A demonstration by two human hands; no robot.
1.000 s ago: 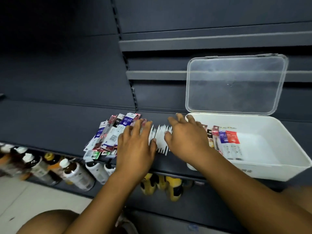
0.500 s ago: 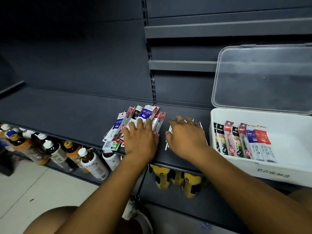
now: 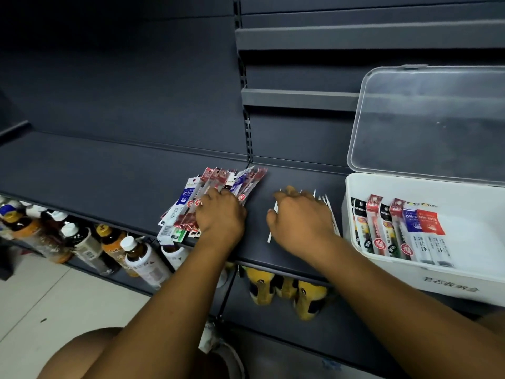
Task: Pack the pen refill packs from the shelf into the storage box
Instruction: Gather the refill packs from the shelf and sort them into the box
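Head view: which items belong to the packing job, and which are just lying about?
Job:
- refill packs on the shelf, under the left hand
- white packs under the right hand
- packs in box
- storage box, lid open

Lying about:
- bottles below
- yellow items

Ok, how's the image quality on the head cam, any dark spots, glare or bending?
Head view: upper left very dark; shelf rails bow from the wide lens; faint sheen on the open lid; refill packs and both hands sharp enough.
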